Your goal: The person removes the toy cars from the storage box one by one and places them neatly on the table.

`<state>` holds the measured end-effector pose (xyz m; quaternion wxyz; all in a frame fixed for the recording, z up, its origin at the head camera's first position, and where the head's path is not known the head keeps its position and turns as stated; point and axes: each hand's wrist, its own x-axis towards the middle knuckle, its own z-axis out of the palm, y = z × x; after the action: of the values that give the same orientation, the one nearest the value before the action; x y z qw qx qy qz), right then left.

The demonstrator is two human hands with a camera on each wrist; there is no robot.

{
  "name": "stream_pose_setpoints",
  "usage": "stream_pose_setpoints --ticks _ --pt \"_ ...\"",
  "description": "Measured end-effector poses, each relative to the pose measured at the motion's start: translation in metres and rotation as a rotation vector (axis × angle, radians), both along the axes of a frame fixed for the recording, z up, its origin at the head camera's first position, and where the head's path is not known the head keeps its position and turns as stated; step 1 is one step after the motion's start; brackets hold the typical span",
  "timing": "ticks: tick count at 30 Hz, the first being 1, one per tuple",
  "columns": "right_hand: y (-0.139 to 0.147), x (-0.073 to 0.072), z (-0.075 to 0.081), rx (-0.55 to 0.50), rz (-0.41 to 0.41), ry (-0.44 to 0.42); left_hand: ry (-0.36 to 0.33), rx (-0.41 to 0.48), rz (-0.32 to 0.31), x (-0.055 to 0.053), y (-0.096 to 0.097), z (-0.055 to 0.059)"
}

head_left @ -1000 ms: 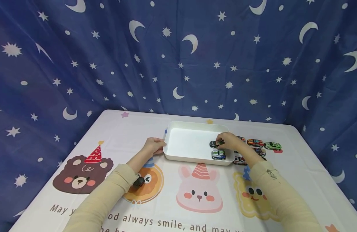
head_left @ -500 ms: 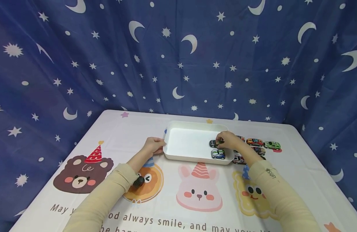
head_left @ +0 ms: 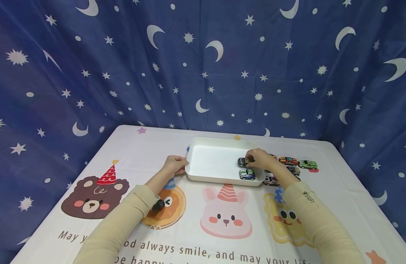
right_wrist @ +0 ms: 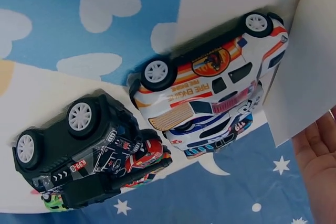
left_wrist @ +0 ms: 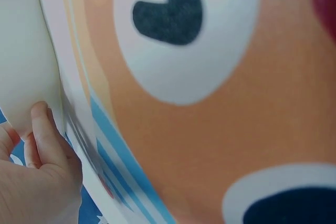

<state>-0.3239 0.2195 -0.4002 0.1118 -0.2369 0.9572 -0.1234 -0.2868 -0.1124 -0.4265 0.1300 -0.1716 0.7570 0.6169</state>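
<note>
On the table, a shallow white tray (head_left: 211,159) has its left rim pinched by my left hand (head_left: 174,165). The left wrist view shows the thumb of that hand (left_wrist: 50,171) pressed on the tray's outer wall (left_wrist: 26,51). Inside the tray's right end, my right hand (head_left: 263,160) grips a black toy car (head_left: 242,161), partly covered by the fingers. Just in front of it sits a white, green and blue toy car (head_left: 247,174). The right wrist view catches only part of the right hand (right_wrist: 317,161) behind the tray wall (right_wrist: 310,61); the gripped car is hidden there.
Several toy cars stand right of the tray, partly behind my right forearm. Among them are a red-and-yellow one (head_left: 288,161), a green one (head_left: 307,164), a white fire-engine car (right_wrist: 215,82) and a black one (right_wrist: 79,150). A starry blue curtain (head_left: 203,73) hangs behind the table.
The head view has shifted very slightly. Both hands keep their hold, the left on the tray rim and the right on the black toy car.
</note>
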Motion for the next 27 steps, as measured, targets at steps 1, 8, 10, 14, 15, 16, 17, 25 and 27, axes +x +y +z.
stream_pose_setpoints --ticks 1,8,10,14,15,16,17,25,27 --pt "0.0 0.001 0.0 -0.004 -0.007 0.001 -0.001 -0.001 0.001 0.0 0.0 0.0" --pt "-0.004 0.006 0.007 0.005 -0.023 0.001 0.011 -0.009 0.004 0.001 0.001 0.0" --pt "-0.005 0.008 0.009 0.01 -0.025 -0.001 0.015 -0.006 0.003 0.002 0.002 0.0" --pt "-0.006 0.011 0.012 -0.001 -0.023 0.002 0.014 0.0 0.002 0.002 0.002 -0.001" --pt "-0.006 0.012 0.013 -0.005 -0.02 0.006 0.015 0.002 0.002 0.001 0.001 -0.001" --pt "-0.005 0.012 0.014 -0.01 -0.019 0.01 0.014 0.002 0.001 0.001 0.001 -0.001" --pt "-0.005 0.012 0.014 -0.016 -0.014 0.017 0.014 0.003 0.0 0.001 0.001 -0.002" --pt "0.006 0.021 0.015 -0.103 0.019 0.057 0.014 -0.012 -0.017 0.001 0.004 0.0" --pt "0.007 0.025 0.016 -0.135 0.022 0.058 0.014 -0.023 -0.02 0.001 0.004 0.001"
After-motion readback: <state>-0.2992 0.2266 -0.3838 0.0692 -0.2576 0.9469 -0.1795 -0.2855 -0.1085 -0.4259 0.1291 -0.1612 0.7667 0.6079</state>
